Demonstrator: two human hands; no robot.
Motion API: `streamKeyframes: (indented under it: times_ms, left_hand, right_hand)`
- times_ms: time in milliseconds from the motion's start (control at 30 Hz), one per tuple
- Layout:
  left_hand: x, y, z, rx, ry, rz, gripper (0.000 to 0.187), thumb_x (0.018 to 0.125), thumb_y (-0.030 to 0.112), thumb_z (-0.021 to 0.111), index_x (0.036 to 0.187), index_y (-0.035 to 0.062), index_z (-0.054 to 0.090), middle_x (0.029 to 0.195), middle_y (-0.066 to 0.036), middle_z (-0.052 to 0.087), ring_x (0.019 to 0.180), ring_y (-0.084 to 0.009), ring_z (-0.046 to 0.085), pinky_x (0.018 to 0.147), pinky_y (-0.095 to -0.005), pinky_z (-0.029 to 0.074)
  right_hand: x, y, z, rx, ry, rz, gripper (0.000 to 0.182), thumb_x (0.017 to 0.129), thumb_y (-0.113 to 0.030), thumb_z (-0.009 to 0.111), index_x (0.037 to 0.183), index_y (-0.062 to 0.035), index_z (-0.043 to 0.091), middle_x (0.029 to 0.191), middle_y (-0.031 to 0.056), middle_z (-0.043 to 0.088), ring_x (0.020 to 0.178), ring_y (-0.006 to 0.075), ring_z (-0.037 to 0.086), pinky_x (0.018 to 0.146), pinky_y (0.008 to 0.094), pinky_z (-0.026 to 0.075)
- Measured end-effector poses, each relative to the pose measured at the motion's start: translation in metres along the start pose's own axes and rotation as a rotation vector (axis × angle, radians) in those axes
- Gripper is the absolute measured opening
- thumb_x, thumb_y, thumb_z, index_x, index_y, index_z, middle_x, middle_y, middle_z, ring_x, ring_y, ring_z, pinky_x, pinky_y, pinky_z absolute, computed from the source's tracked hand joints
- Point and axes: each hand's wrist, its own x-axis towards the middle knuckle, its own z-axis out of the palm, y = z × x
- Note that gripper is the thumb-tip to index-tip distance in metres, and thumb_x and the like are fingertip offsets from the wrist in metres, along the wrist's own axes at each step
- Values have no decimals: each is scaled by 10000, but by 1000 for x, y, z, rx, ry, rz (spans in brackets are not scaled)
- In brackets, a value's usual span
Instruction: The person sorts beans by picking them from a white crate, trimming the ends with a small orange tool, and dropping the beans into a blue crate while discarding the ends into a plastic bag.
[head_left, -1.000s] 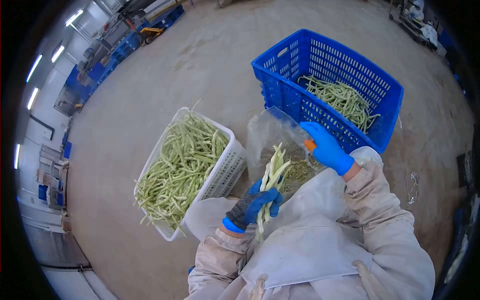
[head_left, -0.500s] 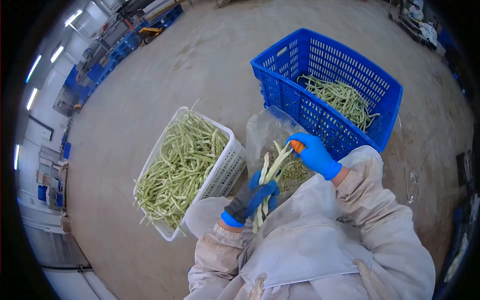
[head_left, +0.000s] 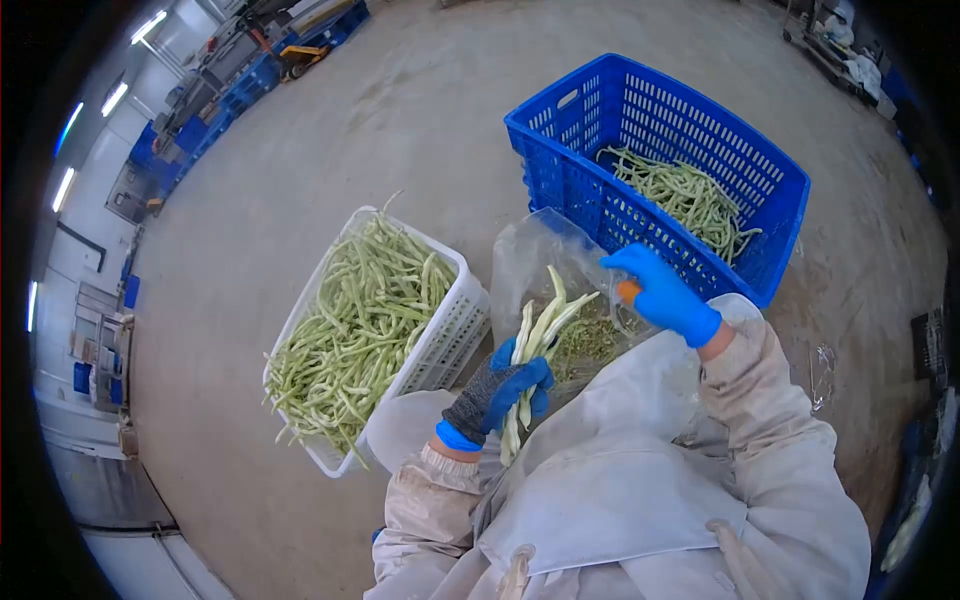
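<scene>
My left hand (head_left: 497,392), in a dark glove with blue fingertips, was wrapped tight around a bunch of beans (head_left: 535,345), which stood nearly upright, its tips fanning toward 1 o'clock and its lower ends hanging below my fist. My right hand (head_left: 663,296), in a blue glove, sat at 2 o'clock from the bunch, apart from the bean tips, its fingers curled around a small orange tool (head_left: 628,291); only the tool's end showed, so I could not tell what kind it was. Between and behind my hands lay a clear bag (head_left: 540,262) with green trimmings (head_left: 592,342) in it. At 9 o'clock from the bunch stood a white basket (head_left: 452,340) heaped with beans. At 1 o'clock, beyond the bag, stood a blue crate (head_left: 590,205) with a thinner layer of beans along its far side. A pale apron (head_left: 610,480) covered my lap at 6 o'clock.
</scene>
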Motion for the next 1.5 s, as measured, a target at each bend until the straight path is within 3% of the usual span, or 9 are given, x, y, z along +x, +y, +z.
streamKeyframes:
  times_ms: [267,433,767,933,1033,1133,1233,1333,1500]
  left_hand:
    - [-2,3,2,36,11,-13,339,860,187,584,1148,43,478,792,-56,577,588,-137,571,527,-266,480]
    - [-14,12,9,-297,-133,-94,397,836,193,600,1179,40,471,790,-53,559,577,-127,537,519,-256,461]
    - [-18,15,19,-653,-287,-85,536,837,189,569,1308,18,377,744,-38,495,511,-107,432,463,-245,394]
    - [-9,7,18,-525,-157,-82,505,853,188,562,1303,36,389,775,-35,523,543,-98,466,485,-251,418]
    - [1,-4,15,-428,-118,-85,373,859,220,581,1177,55,479,832,-55,553,627,-123,532,566,-275,461]
    - [10,-1,28,-469,-164,-47,372,865,217,572,1187,57,476,836,-54,554,641,-127,536,582,-280,468]
    - [8,2,23,-530,-140,2,366,881,216,555,1204,68,471,852,-49,557,667,-137,548,607,-287,480]
    - [17,-5,16,-580,-39,161,366,894,222,548,1221,79,466,888,-44,562,724,-155,567,663,-300,502]
    - [38,-14,16,-554,278,416,345,895,205,560,1199,90,444,900,-58,574,777,-165,570,716,-319,496]
  right_hand:
    - [8,-60,-5,140,-293,26,264,886,-94,547,1144,-59,589,972,91,603,894,221,582,814,316,458]
    - [5,-59,-9,918,-341,311,300,903,-170,580,1164,-22,582,975,55,631,900,116,563,826,288,460]
    - [-2,-76,-14,827,-272,241,264,902,-127,567,1138,-11,586,1007,99,631,928,167,589,845,286,459]
    - [-2,-73,-7,-302,-226,-168,145,840,-62,568,977,-28,600,922,142,599,792,250,599,696,309,460]
    - [-7,-48,20,-507,-61,-147,117,820,-62,555,921,-29,602,873,141,617,755,265,601,652,338,456]
    - [-1,0,42,208,226,343,138,813,-68,540,922,-31,618,805,160,619,733,298,602,641,359,460]
    - [-5,64,25,0,288,445,191,810,-57,585,994,-13,615,818,75,611,726,158,563,661,307,467]
    - [-18,53,29,-287,297,31,205,823,-63,602,1022,-20,617,927,97,614,799,189,574,724,312,463]
    - [-10,-81,32,323,-113,129,309,756,-125,646,1051,-44,602,880,128,590,824,298,576,752,366,460]
